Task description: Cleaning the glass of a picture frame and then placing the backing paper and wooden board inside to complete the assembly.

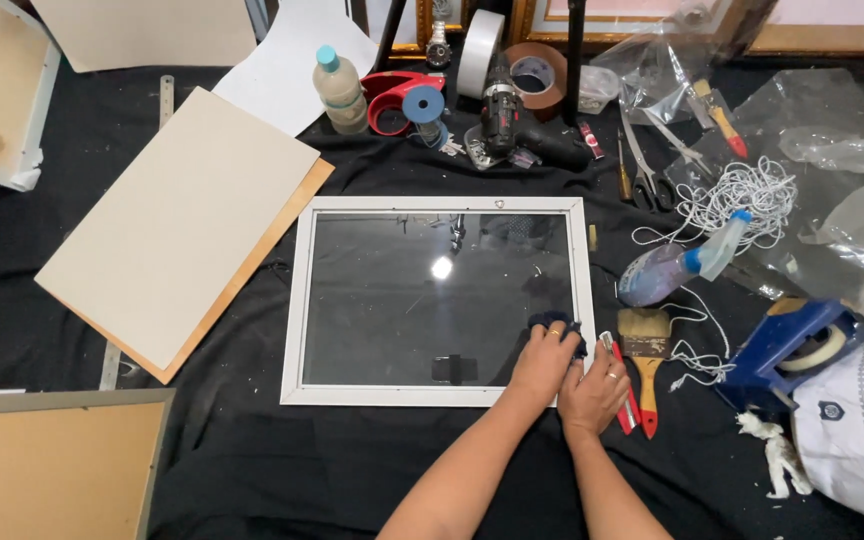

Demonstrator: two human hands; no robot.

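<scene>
- Forearms lead up to left hand (544, 362), grip pressed together on dark cloth (558, 324) at glass corner.
- Right hand (593, 393) rests flat, grip apart, on white frame (295, 300).
- Black-draped table (252, 460), cluttered; red-handled brush (645, 362) just beside right grip.

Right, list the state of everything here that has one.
Left hand: pressing a dark cloth on the glass.
Right hand: flat on the frame's corner, holding nothing.
White picture frame: lying flat, glass in.
Spray bottle: on its side.
Plastic bottle: upright, capped.
Paintbrush: lying flat.
Cordless drill: lying idle.
</scene>
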